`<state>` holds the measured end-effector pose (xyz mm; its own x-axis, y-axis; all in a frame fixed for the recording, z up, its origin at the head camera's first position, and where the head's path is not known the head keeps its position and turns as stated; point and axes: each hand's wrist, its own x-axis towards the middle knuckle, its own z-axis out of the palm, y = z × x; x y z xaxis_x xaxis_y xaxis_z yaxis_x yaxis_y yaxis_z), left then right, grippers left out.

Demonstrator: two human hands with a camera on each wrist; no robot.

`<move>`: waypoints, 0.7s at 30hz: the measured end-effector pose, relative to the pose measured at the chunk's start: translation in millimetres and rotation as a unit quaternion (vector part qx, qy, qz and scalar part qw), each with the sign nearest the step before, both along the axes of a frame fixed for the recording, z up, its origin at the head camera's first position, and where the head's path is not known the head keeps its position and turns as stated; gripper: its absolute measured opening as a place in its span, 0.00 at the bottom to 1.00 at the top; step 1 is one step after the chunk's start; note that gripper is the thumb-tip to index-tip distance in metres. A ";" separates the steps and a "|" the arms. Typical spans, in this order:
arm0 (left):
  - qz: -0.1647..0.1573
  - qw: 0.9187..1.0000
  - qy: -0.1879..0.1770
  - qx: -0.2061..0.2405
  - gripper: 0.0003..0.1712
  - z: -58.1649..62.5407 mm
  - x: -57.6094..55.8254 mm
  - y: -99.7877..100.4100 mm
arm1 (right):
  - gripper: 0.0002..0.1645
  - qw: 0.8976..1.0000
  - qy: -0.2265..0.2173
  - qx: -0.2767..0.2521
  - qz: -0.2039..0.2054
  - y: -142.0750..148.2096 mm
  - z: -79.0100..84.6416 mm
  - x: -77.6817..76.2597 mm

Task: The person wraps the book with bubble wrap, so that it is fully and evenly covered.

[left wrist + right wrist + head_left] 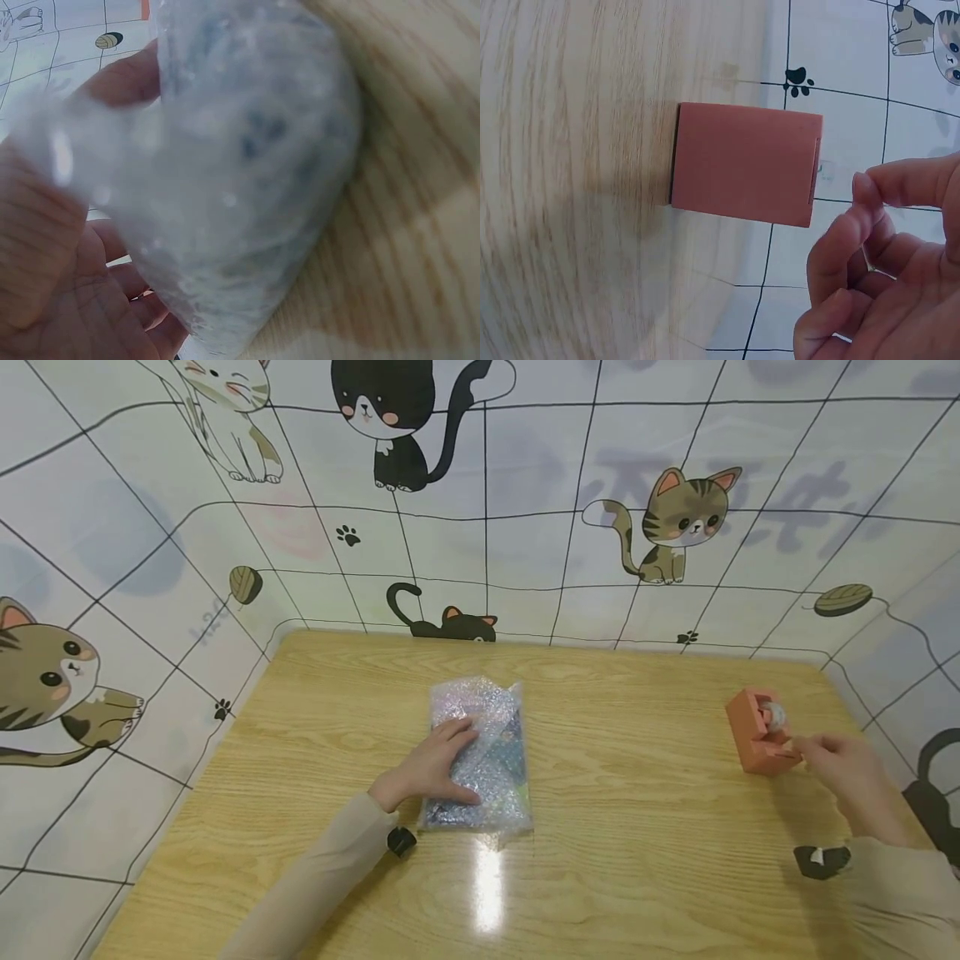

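Note:
A flat package in bubble wrap (491,752) lies on the table, with blue and pale colours showing through. Across its left side rests my left hand (438,762), thumb and fingers spread. In the left wrist view the clear wrap (247,150) bulges close to the camera and partly covers that hand. Over at the right, my right hand (847,768) is at the front end of a coral-pink tape dispenser (753,739). Its thumb and forefinger pinch the tape end, though the clear strip hardly shows. A tape roll (772,717) sits inside the dispenser.
The wood-grain table (637,860) reaches back to a white wall sheet (540,543) printed with cats and grid lines. Similar sheets close in the left and right sides. A dark wrist camera (401,842) sits by the left cuff, another (821,862) by the right.

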<state>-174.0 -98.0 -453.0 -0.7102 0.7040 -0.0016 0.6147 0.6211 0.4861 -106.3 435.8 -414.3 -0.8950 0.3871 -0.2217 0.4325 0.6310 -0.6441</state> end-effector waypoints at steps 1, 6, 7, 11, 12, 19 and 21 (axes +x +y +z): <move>0.000 1.000 -0.002 0.000 0.58 0.0 -0.1 0.0 | 0.33 1.000 0.004 0.012 0.000 -1.5 -0.6 0.1; 0.004 1.000 -0.004 -0.007 0.59 0.7 -0.1 -0.2 | 0.33 1.000 0.013 -0.007 -0.024 -1.7 -9.6 -0.5; 0.005 1.000 -0.003 -0.008 0.59 0.9 0.0 -0.1 | 0.33 1.000 0.012 -0.011 -0.026 -2.0 -11.0 -0.2; 0.005 1.000 -0.001 -0.004 0.59 0.5 0.2 -0.4 | 0.31 0.998 0.026 -0.033 -0.039 -8.7 -13.7 1.9; 0.004 1.000 0.000 -0.002 0.58 0.4 0.1 -0.3 | 0.30 0.998 0.028 -0.034 -0.042 -11.2 -13.4 3.1; 0.002 1.000 0.000 -0.005 0.59 0.1 -0.4 0.7 | 0.29 0.997 0.034 -0.045 -0.048 -24.2 -9.6 10.4; 0.002 1.000 -0.002 -0.004 0.59 0.2 -0.4 0.9 | 0.29 0.997 0.029 -0.046 -0.053 -25.2 -10.3 11.5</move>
